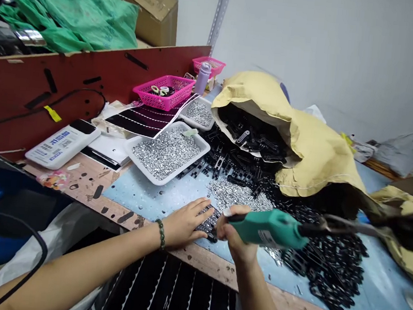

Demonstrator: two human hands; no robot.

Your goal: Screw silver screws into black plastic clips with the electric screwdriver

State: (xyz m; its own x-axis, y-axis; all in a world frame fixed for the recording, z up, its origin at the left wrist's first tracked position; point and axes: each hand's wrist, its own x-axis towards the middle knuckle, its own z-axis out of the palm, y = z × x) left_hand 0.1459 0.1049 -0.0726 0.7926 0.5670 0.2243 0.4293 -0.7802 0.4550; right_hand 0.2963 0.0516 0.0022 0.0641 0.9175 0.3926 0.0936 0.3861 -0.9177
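Across the blue-topped desk (144, 193), black plastic links (328, 254) are heaped from a torn yellow sack (312, 155) beside a white tray of silver fasteners (166, 152). A green-handled power tool (268, 228) is clenched in the right hand (237, 231); a black link strip (207, 223), near the desk's edge, is pressed under the left hand (185, 221), fingers spread.
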